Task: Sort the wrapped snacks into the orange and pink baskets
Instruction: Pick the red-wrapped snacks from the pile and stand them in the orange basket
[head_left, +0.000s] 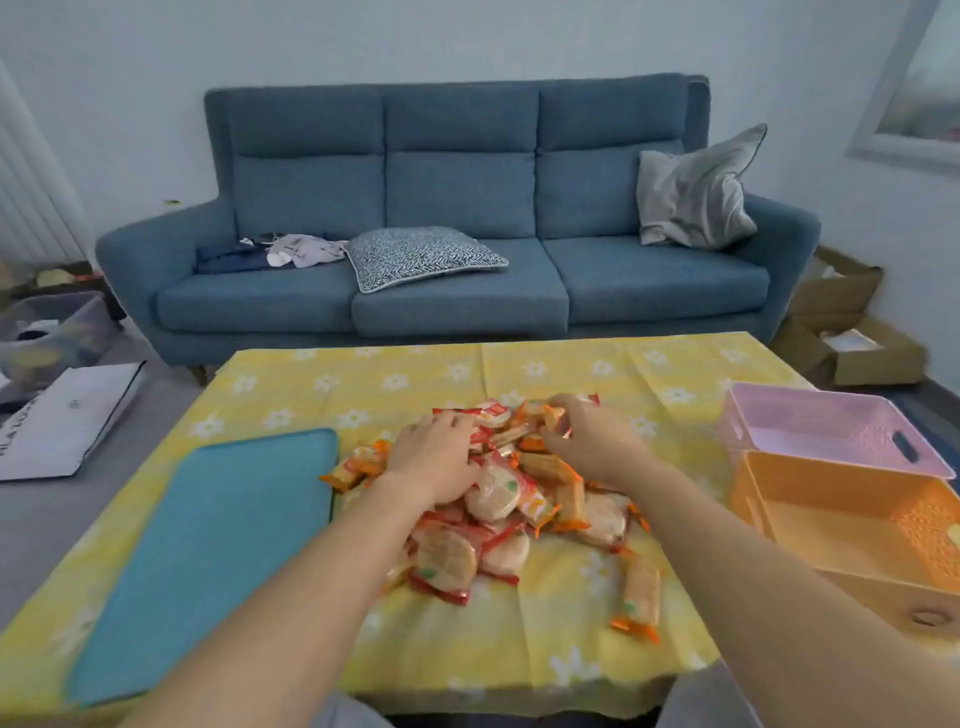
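A pile of wrapped snacks (498, 499) lies in the middle of the yellow flowered tablecloth (363, 379): round crackers in red-edged wrappers and oblong ones in orange-edged wrappers. My left hand (434, 457) rests on the pile's left side, fingers spread over the packets. My right hand (587, 441) is at the pile's far right, its fingers curled round an orange-edged snack (551, 415). The pink basket (831, 431) and the orange basket (852, 514) stand side by side at the table's right edge. One oblong snack (640, 597) lies apart near the front.
A teal tray (218, 545) lies flat on the table's left half. Behind the table stands a blue sofa (457, 218) with cushions. Cardboard boxes (852, 332) sit on the floor at the right, and a white box (62, 415) lies on the floor at the left.
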